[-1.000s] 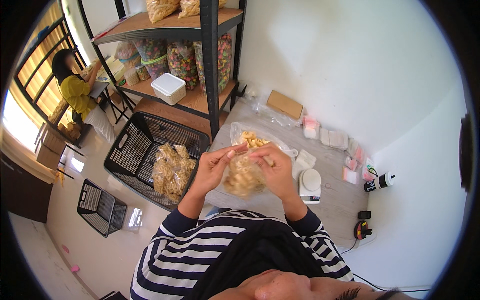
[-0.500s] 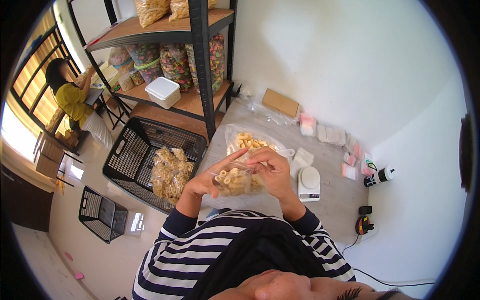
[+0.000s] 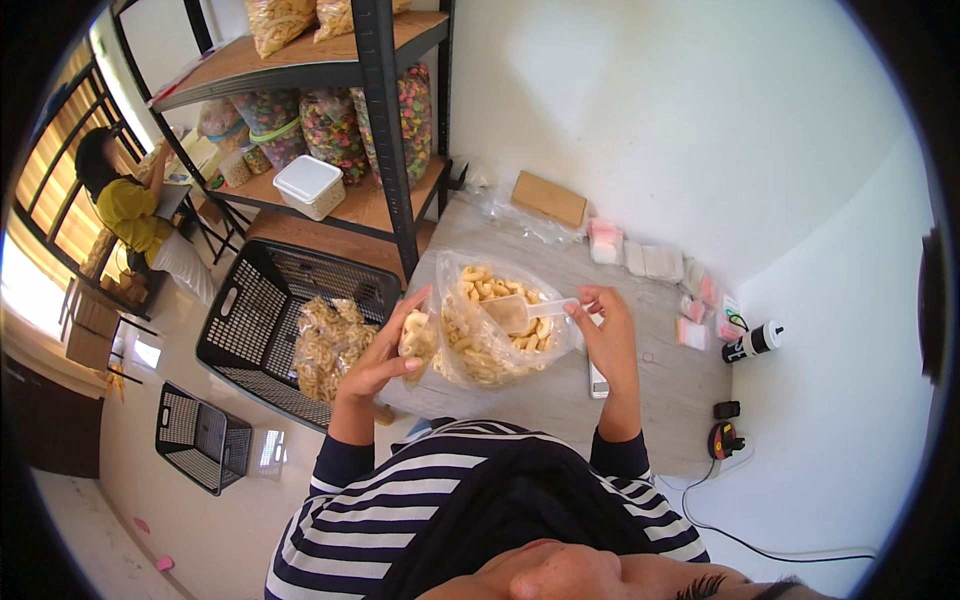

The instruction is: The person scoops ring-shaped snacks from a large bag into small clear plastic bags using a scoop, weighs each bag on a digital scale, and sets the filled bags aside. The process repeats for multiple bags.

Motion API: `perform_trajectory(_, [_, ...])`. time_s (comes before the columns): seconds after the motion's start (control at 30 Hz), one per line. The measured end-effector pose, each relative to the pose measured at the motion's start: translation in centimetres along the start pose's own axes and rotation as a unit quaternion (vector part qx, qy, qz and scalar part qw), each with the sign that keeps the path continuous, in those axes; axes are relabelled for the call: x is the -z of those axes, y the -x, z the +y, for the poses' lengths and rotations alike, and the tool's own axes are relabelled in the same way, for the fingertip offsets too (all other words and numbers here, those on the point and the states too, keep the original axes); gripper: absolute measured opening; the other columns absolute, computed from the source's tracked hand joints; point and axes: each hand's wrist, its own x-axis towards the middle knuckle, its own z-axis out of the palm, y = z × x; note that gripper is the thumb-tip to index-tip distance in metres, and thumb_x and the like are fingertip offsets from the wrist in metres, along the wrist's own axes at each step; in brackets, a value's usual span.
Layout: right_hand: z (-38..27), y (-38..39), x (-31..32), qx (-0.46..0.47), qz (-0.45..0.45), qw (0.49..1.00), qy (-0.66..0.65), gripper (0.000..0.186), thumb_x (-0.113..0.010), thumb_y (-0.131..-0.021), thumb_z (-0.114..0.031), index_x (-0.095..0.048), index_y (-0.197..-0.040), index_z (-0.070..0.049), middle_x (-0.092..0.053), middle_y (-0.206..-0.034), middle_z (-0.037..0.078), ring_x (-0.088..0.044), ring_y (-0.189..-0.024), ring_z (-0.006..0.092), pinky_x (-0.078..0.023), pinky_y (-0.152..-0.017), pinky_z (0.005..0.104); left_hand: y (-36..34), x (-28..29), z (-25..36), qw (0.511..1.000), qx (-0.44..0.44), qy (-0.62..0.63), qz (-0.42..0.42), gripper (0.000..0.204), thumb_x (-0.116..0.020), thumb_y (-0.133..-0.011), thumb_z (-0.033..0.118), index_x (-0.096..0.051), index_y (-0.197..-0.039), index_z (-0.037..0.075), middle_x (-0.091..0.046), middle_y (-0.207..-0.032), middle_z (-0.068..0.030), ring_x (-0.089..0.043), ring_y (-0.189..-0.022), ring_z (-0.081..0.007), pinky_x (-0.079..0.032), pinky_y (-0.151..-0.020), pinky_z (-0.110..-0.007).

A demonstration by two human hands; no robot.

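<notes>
My left hand (image 3: 380, 355) grips a small clear bag of pale curled snacks (image 3: 417, 345) at the left side of a large open plastic bag (image 3: 485, 355) full of similar snacks. My right hand (image 3: 603, 330) pinches the handle of a clear scoop (image 3: 510, 312) resting in the large bag's mouth. A white scale (image 3: 597, 380) is mostly hidden behind that hand. Below and left of my hands, a black mesh crate (image 3: 240, 345) holds several snack bags (image 3: 322, 345).
Metal shelving (image 3: 390, 130) with bagged snacks and a lidded tub (image 3: 309, 185) stands behind the crate. Along the grey table (image 3: 670, 410) are a cardboard box (image 3: 550, 198), small packets (image 3: 655, 262), a bottle (image 3: 750, 342) and cords. A person in yellow (image 3: 135, 215) works at left. A smaller crate (image 3: 200, 435) sits on the floor.
The small bag in my left hand has moved left from over the table's middle, uncovering the large bag. My right hand has left the small bag, moved right and taken the scoop's handle.
</notes>
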Motion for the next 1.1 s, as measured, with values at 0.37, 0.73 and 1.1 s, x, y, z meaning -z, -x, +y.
perform_trajectory(0.37, [-1.0,0.9,-0.4,0.113,0.033,0.987,-0.108,0.015,-0.077,-0.083,-0.009,-0.069,-0.095,-0.003,-0.068,-0.09,0.007,-0.061,-0.083,0.0232,-0.045,-0.084,0.035,0.3,0.9,-4.3,0.991,0.038,-0.116,0.057,0.106,-0.09,-0.069,0.014,-0.029,-0.155,0.006,-0.041,-0.135,-0.0105,-0.041,-0.133,-0.023,-0.033,-0.112,-0.034])
perform_trajectory(0.73, [-1.2,1.1,-2.0,0.112,0.044,0.992,-0.024,0.014,-0.072,-0.088,-0.017,-0.067,-0.095,-0.006,-0.066,-0.09,0.007,-0.054,-0.093,0.0282,-0.041,-0.086,0.0388,0.7,-1.0,-6.5,0.985,0.055,-0.152,0.057,0.1,-0.086,-0.07,0.006,-0.028,-0.151,0.004,-0.045,-0.132,-0.0103,-0.042,-0.133,-0.0223,-0.034,-0.112,-0.032])
perform_trajectory(1.1, [1.6,1.1,-4.6,-0.008,0.031,0.98,-0.198,0.016,-0.068,-0.095,-0.018,-0.064,-0.097,-0.003,-0.068,-0.086,0.004,-0.06,-0.085,0.0146,-0.046,-0.077,0.0301,0.6,-1.5,-6.4,0.988,0.056,-0.134,0.057,0.099,-0.086,-0.07,0.006,-0.029,-0.151,0.003,-0.046,-0.131,-0.0096,-0.043,-0.131,-0.0215,-0.035,-0.111,-0.032])
